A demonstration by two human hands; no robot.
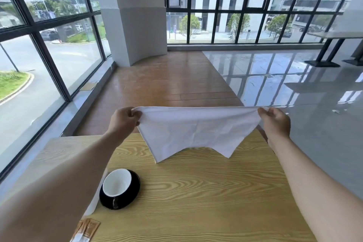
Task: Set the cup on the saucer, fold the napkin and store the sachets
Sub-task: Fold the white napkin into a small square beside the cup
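1. Head view: one napkin hangs stretched in the air above the desk's far edge, long axis running left to right. The left hand pinches one top corner and the right hand the other; both are equally near.
2. One cup sits on one saucer (near left). About three sachets lie at the near left edge.

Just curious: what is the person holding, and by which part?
The white napkin, pinched at its top corners by the left hand and the right hand, above the table.
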